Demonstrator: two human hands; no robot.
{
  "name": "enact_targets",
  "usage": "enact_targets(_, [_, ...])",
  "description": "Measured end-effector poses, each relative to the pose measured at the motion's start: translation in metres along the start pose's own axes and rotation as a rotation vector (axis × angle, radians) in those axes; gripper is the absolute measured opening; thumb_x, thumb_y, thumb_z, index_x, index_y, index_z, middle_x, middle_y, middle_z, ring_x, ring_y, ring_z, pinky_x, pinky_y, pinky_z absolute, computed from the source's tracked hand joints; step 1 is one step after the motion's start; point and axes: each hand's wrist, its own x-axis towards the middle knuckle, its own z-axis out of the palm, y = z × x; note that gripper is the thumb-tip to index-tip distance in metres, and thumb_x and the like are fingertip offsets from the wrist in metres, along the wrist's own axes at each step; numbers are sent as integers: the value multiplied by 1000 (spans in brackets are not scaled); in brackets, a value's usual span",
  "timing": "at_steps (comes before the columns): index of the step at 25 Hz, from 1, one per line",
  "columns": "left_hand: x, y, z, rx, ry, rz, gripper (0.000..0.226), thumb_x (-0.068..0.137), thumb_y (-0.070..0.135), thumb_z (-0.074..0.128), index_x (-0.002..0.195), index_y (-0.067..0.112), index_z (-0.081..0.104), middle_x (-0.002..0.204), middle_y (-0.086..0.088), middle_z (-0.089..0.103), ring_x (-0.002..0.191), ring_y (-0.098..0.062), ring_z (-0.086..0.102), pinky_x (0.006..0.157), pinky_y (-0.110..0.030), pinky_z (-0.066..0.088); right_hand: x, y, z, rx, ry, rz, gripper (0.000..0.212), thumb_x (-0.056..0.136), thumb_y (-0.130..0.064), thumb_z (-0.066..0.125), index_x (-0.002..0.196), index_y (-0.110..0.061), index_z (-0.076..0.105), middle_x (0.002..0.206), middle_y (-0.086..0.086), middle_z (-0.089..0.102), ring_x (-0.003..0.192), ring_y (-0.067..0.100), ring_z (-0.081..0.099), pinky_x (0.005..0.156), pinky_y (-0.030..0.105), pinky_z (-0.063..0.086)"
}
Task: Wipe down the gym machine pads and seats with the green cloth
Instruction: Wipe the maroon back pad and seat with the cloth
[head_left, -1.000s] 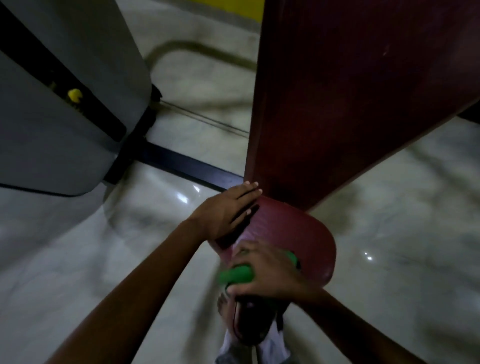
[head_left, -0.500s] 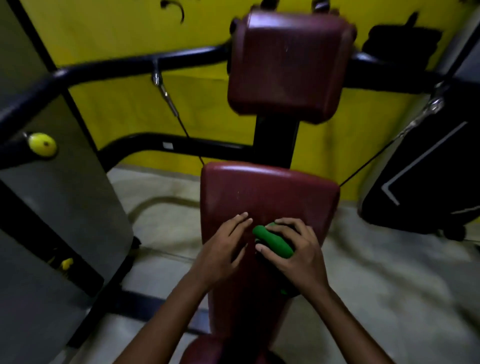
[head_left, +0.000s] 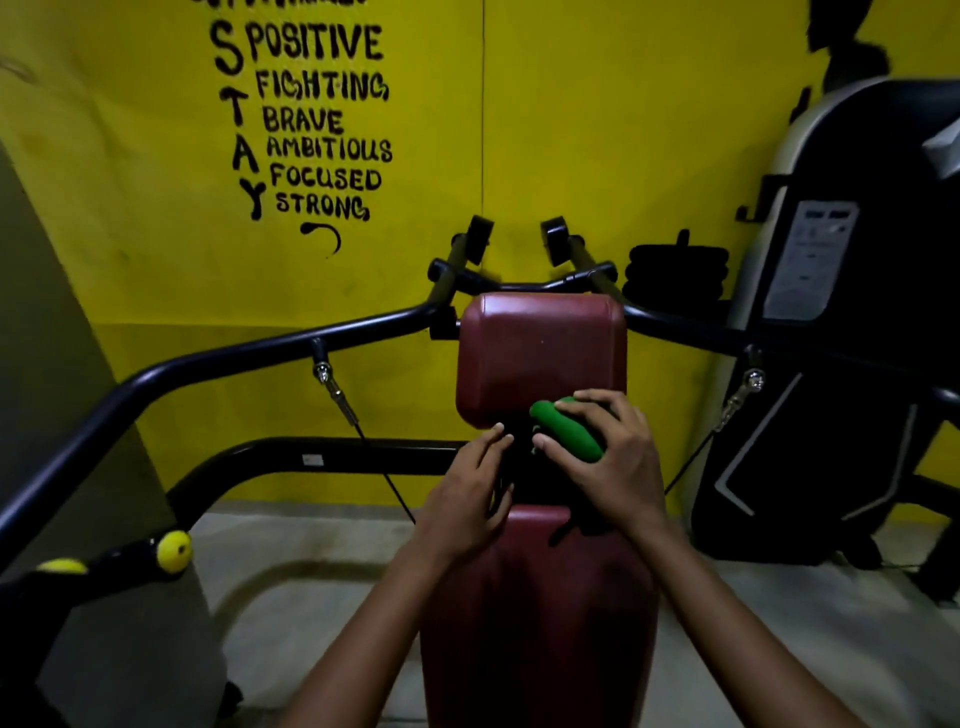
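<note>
A gym machine stands before me with a dark red upper pad (head_left: 540, 348) and, below it, a long dark red back pad (head_left: 535, 613). My right hand (head_left: 608, 462) grips the bunched green cloth (head_left: 566, 428) at the gap between the two pads, near the upper pad's lower edge. My left hand (head_left: 467, 493) lies beside it with straight fingers at the top left of the back pad, holding nothing. The seat is out of view.
Black machine arms (head_left: 249, 353) sweep out left and right, with cables (head_left: 337, 395) hanging from them. A yellow-capped handle (head_left: 174, 551) sticks out at lower left. A black and white machine (head_left: 831, 312) stands at right. Behind is a yellow wall with lettering.
The view has tilted up from the floor and seat to the machine's upper pad. Both hands have climbed from the seat up the back pad to its top, the cloth still in the right hand.
</note>
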Motion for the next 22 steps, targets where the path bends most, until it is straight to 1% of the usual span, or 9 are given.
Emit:
enact_targets(3, [11,-16,-11,-6,-11,47,58,90,19,55,144,8,37,152,-8,31,140,-21,31,110,-17,20,23,-16,6,-43,46,-15,39,70,-43,80,103,-25,70,111,-7,57,99,17,55,85,13,32])
enact_targets(6, [29,-23,-20,-8,49,67,61,94,21,54,148,9,29,156,-5,22,143,-17,23,111,-19,21,40,-26,8,-90,63,-19,41,71,-44,78,106,-25,69,114,-7,56,102,17,52,85,12,32])
enact_targets(8, [46,-21,-25,-1,108,66,65,94,22,54,149,8,22,157,-5,18,145,-17,18,112,-21,22,54,-29,8,-128,78,-19,42,72,-43,77,108,-23,69,117,-5,56,103,19,51,85,17,34])
enact_targets(12, [72,-22,-28,34,111,-7,68,99,30,45,151,9,6,160,-4,2,147,-15,3,114,-22,17,86,-30,12,-206,90,-55,43,76,-42,75,112,-21,67,121,1,57,105,25,50,87,28,43])
enact_targets(15, [87,-29,-24,73,92,-9,70,99,33,43,151,6,4,160,-7,-1,147,-18,1,118,-25,10,118,-29,16,-248,56,-62,46,79,-46,71,117,-21,66,126,3,56,109,28,49,91,39,45])
enact_targets(17, [99,-34,-20,90,103,-2,70,99,37,41,150,6,4,159,-7,-2,147,-18,-1,117,-24,4,146,-29,21,-300,-18,-56,48,83,-49,65,123,-22,62,132,3,52,114,28,45,94,39,42])
enact_targets(18, [105,-37,-19,95,114,4,70,99,41,37,151,6,4,159,-6,-3,147,-17,-4,118,-27,4,158,-27,26,-343,-84,-53,49,86,-50,61,126,-23,59,135,2,50,118,28,43,96,39,40])
enact_targets(20, [117,-46,-14,109,149,40,72,97,48,26,151,8,3,158,-3,-6,146,-14,-7,120,-36,11,178,-21,41,-489,-245,-71,52,90,-56,51,132,-25,54,138,2,48,122,28,42,98,38,38])
enact_targets(22, [124,-51,-7,119,198,77,69,97,43,26,151,7,4,160,-6,-4,147,-16,-6,119,-38,16,195,-18,51,-617,-377,-119,55,91,-60,42,134,-28,50,133,4,53,119,28,46,94,38,39])
